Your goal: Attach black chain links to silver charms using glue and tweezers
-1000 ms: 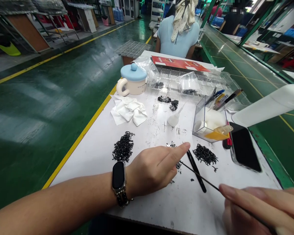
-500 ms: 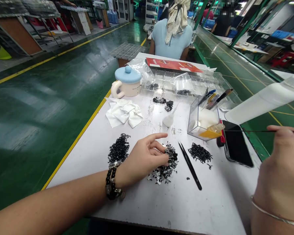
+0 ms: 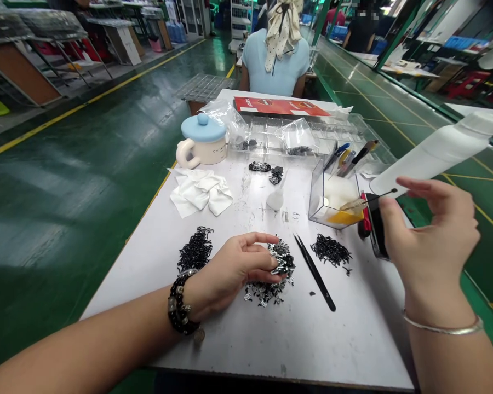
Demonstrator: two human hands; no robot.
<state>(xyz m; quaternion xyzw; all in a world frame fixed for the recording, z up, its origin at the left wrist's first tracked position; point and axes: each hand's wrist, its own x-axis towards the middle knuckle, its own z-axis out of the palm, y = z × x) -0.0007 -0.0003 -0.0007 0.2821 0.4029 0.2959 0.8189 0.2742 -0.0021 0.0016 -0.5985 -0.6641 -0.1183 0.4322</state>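
My left hand (image 3: pixel 246 262), a beaded bracelet at its wrist, lies over a pile of small black-and-silver parts (image 3: pixel 267 294). Its thumb and fingers are closed around a black-and-silver part (image 3: pixel 284 265) at the pile's top; the index finger is stretched out. My right hand (image 3: pixel 433 235) is raised over the phone (image 3: pixel 377 230), thumb and index finger apart. Between them lies the knobbed end of a thin dark stick (image 3: pixel 382 194), apparently without contact. The stick slants down to a small clear vial (image 3: pixel 355 206) at the clear box (image 3: pixel 331 213). Black tweezers (image 3: pixel 314 273) lie right of the pile.
Small black curved pieces lie in a left heap (image 3: pixel 195 249) and a right heap (image 3: pixel 331 249). Behind are a lidded mug (image 3: pixel 207 148), white tissue (image 3: pixel 201 191), a squeeze bulb (image 3: pixel 275 200) and a clear tray (image 3: pixel 267 131). A white bottle (image 3: pixel 431 153) stands right; a person (image 3: pixel 275 60) sits ahead.
My right hand has come left and up, bringing the thin stick to the vial, and its fingers have parted. My left hand stays at the pile. The whole view has shifted slightly.
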